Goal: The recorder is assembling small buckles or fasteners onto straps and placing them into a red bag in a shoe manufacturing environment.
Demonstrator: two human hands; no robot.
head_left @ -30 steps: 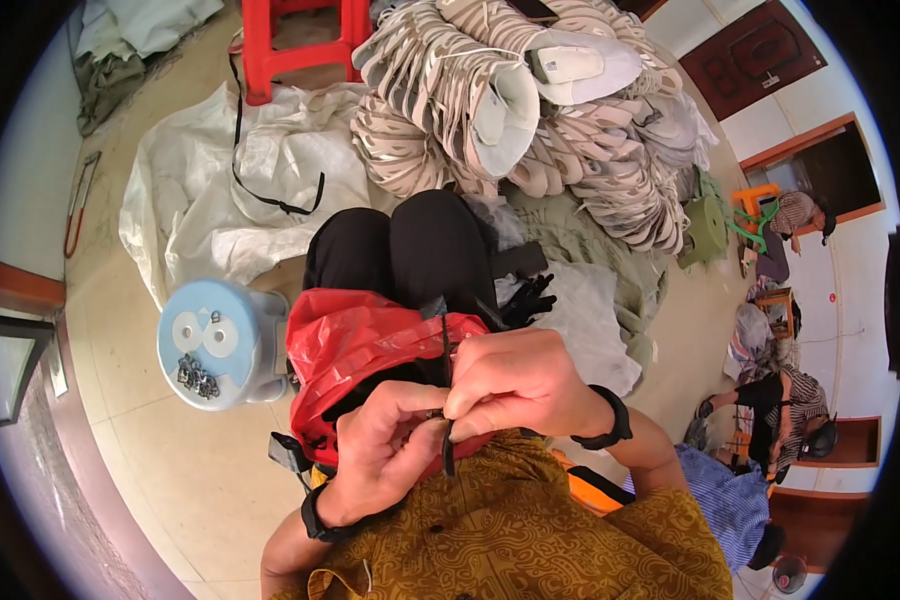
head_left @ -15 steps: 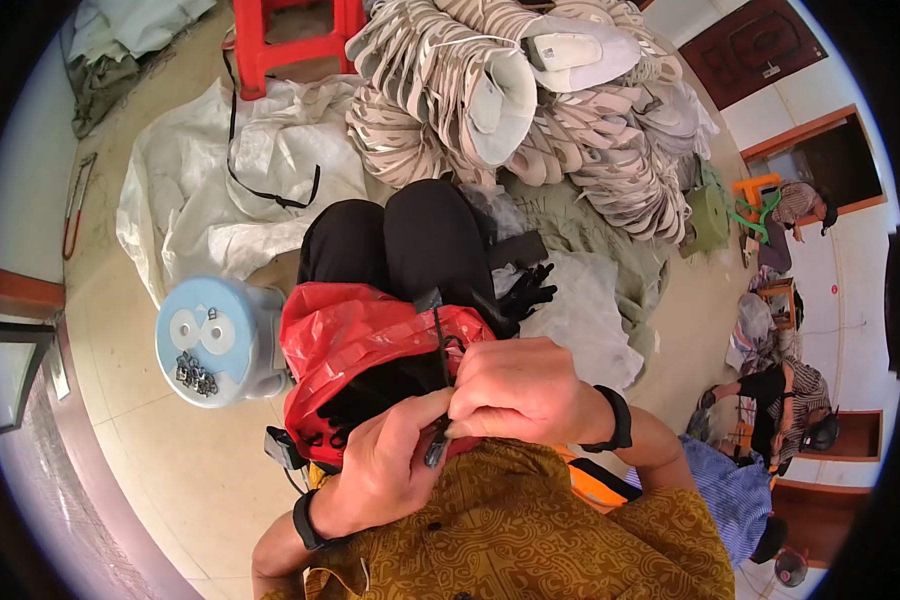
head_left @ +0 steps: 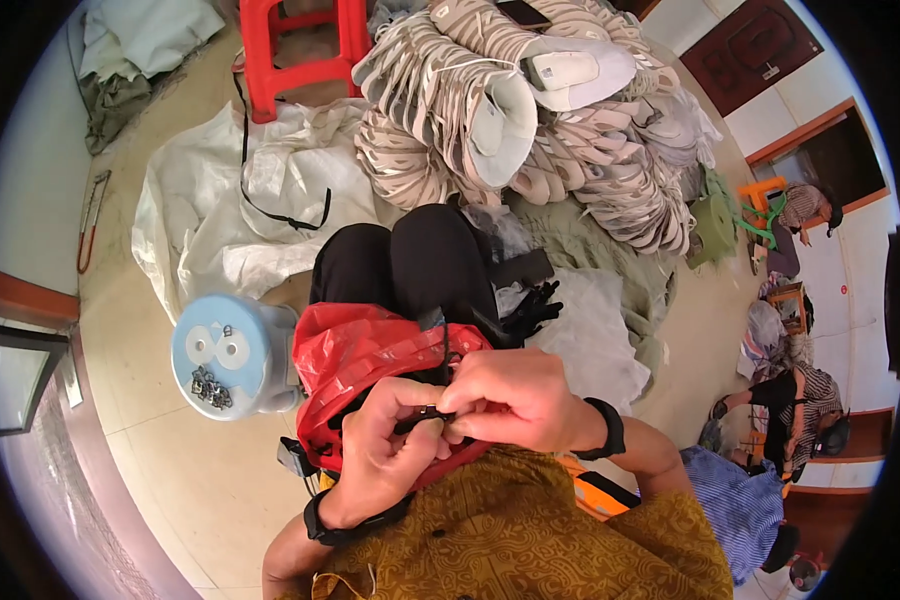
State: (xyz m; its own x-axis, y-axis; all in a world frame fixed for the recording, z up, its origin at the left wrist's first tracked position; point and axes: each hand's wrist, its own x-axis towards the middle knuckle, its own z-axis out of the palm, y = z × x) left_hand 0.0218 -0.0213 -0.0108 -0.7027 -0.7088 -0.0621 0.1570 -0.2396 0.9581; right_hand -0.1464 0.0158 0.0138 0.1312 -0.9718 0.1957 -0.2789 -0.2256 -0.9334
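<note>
Over my lap, my left hand (head_left: 385, 440) and my right hand (head_left: 515, 395) meet, both closed in a pinch on a narrow black strap (head_left: 425, 416). The fingers cover much of it, and a small shiny part shows between the thumbs. Just beyond my hands, a red plastic bag (head_left: 355, 340) lies open across my lap with black material inside. To the left stands a blue and white stool (head_left: 255, 325), and small dark metal pieces (head_left: 210, 388) are heaped on its seat.
A large pile of beige and white shoe uppers (head_left: 450, 110) lies ahead on sheeting. A white woven sheet (head_left: 205, 190) spreads at the left, below a red stool (head_left: 305, 75). A black glove (head_left: 532, 312) rests beside my right knee. Other people (head_left: 810, 400) sit at the right.
My fingers have shifted along the strap; the dark end that hung below my left fingers is now up between both hands. The whole view has moved slightly.
</note>
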